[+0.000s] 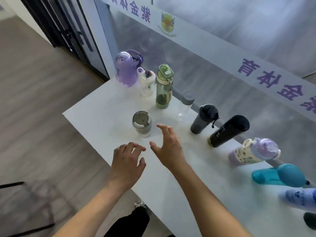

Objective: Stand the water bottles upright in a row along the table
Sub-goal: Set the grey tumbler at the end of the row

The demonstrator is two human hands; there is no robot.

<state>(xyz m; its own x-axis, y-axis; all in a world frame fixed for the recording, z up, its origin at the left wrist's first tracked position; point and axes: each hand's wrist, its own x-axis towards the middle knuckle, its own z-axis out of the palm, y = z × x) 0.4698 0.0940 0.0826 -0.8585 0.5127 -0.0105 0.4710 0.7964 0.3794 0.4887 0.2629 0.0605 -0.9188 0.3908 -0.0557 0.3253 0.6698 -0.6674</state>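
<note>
Several water bottles stand upright along the far edge of the white table (95, 117): a purple bottle (126, 71), a small white one (147, 82), a green one (164, 87), a clear one with a grey lid (185, 105), a dark grey one (203, 119), a black one (228, 131), a purple-and-white one (253, 153), a teal one (280, 175) and a blue one (299, 197). A short grey-lidded cup (142, 124) stands apart, nearer me. My left hand (127, 164) and my right hand (168, 147) hover just in front of that cup, fingers apart, holding nothing.
A frosted glass wall with purple lettering (256, 74) runs right behind the bottle row. A dark object (310, 219) shows at the right edge. Wooden floor (34, 117) and a dark door frame (68, 31) lie to the left; a black chair frame (25, 202) stands at lower left.
</note>
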